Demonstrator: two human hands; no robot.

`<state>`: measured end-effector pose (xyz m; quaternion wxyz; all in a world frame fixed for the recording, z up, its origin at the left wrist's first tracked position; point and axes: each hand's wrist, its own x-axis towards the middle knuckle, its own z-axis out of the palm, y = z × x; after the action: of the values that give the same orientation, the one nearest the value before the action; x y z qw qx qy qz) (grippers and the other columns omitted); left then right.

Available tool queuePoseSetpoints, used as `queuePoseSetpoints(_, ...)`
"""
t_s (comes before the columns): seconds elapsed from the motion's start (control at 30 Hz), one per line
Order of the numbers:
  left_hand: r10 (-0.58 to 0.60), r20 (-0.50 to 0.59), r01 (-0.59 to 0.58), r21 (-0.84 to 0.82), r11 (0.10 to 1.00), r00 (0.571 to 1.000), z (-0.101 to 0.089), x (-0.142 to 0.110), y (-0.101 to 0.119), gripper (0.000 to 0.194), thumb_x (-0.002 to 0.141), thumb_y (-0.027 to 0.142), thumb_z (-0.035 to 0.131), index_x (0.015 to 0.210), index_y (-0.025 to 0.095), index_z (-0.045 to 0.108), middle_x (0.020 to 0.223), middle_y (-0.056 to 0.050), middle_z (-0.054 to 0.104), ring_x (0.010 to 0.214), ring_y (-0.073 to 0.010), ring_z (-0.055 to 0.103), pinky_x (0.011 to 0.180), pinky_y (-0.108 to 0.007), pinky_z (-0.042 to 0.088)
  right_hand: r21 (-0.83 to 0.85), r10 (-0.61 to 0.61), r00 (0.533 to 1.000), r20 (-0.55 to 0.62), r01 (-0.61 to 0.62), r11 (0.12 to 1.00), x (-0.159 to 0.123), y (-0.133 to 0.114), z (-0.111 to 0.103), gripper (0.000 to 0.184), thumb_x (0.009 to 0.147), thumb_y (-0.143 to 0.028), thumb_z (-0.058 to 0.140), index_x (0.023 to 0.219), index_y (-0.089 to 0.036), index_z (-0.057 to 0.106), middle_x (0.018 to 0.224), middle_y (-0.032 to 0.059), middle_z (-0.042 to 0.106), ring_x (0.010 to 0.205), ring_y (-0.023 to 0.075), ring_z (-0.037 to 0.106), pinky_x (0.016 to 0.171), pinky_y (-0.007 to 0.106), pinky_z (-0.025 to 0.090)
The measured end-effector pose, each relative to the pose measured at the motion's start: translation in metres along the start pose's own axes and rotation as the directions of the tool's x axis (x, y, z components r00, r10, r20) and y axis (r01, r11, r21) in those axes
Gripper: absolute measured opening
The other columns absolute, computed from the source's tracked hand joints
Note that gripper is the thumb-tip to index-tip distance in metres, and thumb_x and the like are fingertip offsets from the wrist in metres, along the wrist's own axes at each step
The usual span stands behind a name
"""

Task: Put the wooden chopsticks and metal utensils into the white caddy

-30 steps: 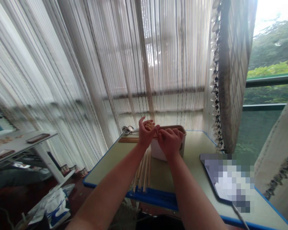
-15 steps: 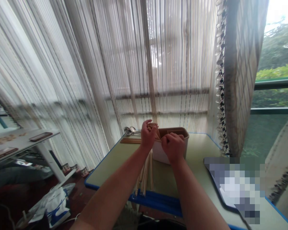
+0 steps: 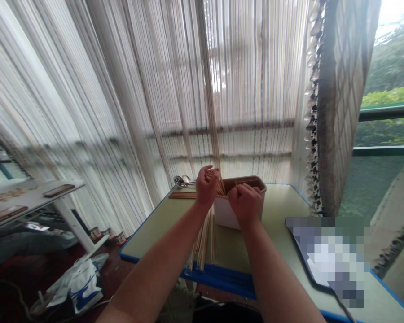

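Note:
My left hand [image 3: 206, 187] is closed round a bundle of wooden chopsticks [image 3: 214, 176], their ends sticking up above my fist at the left rim of a white tub with a brown rim [image 3: 222, 213]. My right hand [image 3: 245, 202] is curled in a loose fist over the front of the tub, fingers pinched; what it holds is hidden. More pale chopsticks [image 3: 204, 240] lie on the green table [image 3: 161, 224] below my left wrist, reaching the blue front edge.
Dark chopsticks [image 3: 182, 195] and metal spoons [image 3: 183, 181] lie at the table's far left. A blurred-out flat object [image 3: 330, 255] lies at the right. String curtains hang behind; a white shelf [image 3: 33, 195] and a bag on the floor [image 3: 79, 287] are at left.
My left hand closed from a spread grip to a fist on the chopstick bundle. My right hand drew back slightly from the bundle to the tub's front rim.

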<state>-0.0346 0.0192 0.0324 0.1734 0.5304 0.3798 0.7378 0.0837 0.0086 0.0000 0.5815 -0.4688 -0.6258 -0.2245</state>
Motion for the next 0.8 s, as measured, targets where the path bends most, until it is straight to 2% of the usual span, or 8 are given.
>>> queuePoseSetpoints(0.17,-0.01,-0.016,0.01,0.016,1.0,1.0,-0.012,0.0,0.003,0.029,0.08,0.039,0.053,0.097,0.016,0.057,0.094,-0.007,0.066,0.087,-0.0154,0.062,0.078,-0.027,0.048,0.014,0.011,1.0,-0.001,-0.011,1.0,0.0,0.0,0.0,0.026,0.07,-0.016,0.047,0.044,-0.018,0.045,0.051,-0.0009,0.054,0.049,0.0099,0.04,0.064,0.028,0.03)
queuePoseSetpoints(0.33,-0.078,-0.074,0.071,-0.093,0.993,0.994,-0.023,0.002,-0.002,0.034,0.087,0.039,0.032,0.1,0.016,0.054,0.092,-0.008,0.065,0.083,-0.0147,0.062,0.069,-0.027,0.048,0.009,0.026,0.999,0.018,-0.026,1.0,0.001,-0.001,-0.002,0.026,0.07,-0.016,0.046,0.044,-0.018,0.046,0.051,-0.0003,0.055,0.049,0.0102,0.04,0.064,0.028,0.03)
queuePoseSetpoints(0.43,-0.103,-0.088,0.092,-0.122,0.988,0.991,-0.026,0.0,-0.005,0.031,0.086,0.036,0.032,0.095,0.015,0.054,0.088,-0.008,0.065,0.079,-0.0142,0.061,0.065,-0.026,0.047,0.006,0.013,0.999,0.032,-0.013,1.0,0.0,-0.001,-0.002,0.025,0.071,-0.017,0.046,0.046,-0.018,0.049,0.053,0.0003,0.057,0.05,0.0107,0.042,0.065,0.028,0.03)
queuePoseSetpoints(0.53,-0.092,-0.045,0.089,-0.076,0.993,0.995,-0.03,-0.004,-0.006,0.027,0.084,0.033,0.036,0.093,0.016,0.056,0.089,-0.007,0.064,0.078,-0.0136,0.061,0.064,-0.024,0.047,-0.002,0.004,0.999,0.053,-0.003,1.0,-0.001,-0.001,0.0,0.022,0.071,-0.02,0.047,0.051,-0.018,0.055,0.058,0.001,0.06,0.054,0.0118,0.046,0.067,0.03,0.03)
queuePoseSetpoints(0.63,-0.047,-0.036,0.049,0.061,0.997,0.998,-0.041,-0.005,-0.008,0.026,0.083,0.03,0.037,0.092,0.017,0.057,0.093,-0.006,0.065,0.079,-0.014,0.061,0.067,-0.025,0.047,-0.033,0.014,0.996,0.084,-0.011,0.999,-0.002,-0.002,0.002,0.022,0.073,-0.024,0.047,0.055,-0.018,0.059,0.06,0.0019,0.062,0.055,0.0126,0.047,0.068,0.031,0.029)
queuePoseSetpoints(0.7,-0.002,-0.031,0.011,0.277,0.961,1.0,-0.053,-0.005,-0.013,0.023,0.08,0.028,0.041,0.091,0.017,0.058,0.093,-0.006,0.065,0.079,-0.0149,0.06,0.07,-0.027,0.046,-0.051,0.023,0.995,0.092,-0.018,0.999,-0.002,-0.003,0.003,0.024,0.074,-0.024,0.046,0.055,-0.018,0.059,0.06,0.0022,0.062,0.054,0.0126,0.047,0.067,0.031,0.029)
queuePoseSetpoints(0.73,-0.001,0.003,0.0,0.419,0.908,1.0,-0.061,-0.006,-0.016,0.022,0.078,0.027,0.044,0.09,0.017,0.059,0.09,-0.006,0.065,0.077,-0.0154,0.06,0.071,-0.028,0.046,-0.057,0.025,0.995,0.092,-0.02,0.998,-0.002,-0.004,0.003,0.025,0.074,-0.024,0.046,0.054,-0.017,0.059,0.06,0.0024,0.062,0.054,0.0127,0.047,0.066,0.031,0.029)
queuePoseSetpoints(0.8,-0.085,0.127,-0.026,0.687,0.726,0.988,-0.077,-0.01,-0.026,0.018,0.075,0.027,0.049,0.083,0.018,0.062,0.083,-0.006,0.065,0.074,-0.0169,0.059,0.072,-0.029,0.044,-0.068,0.031,0.996,0.088,-0.025,0.997,-0.002,-0.005,0.004,0.025,0.074,-0.024,0.045,0.054,-0.017,0.059,0.06,0.0029,0.062,0.054,0.013,0.048,0.066,0.031,0.029)
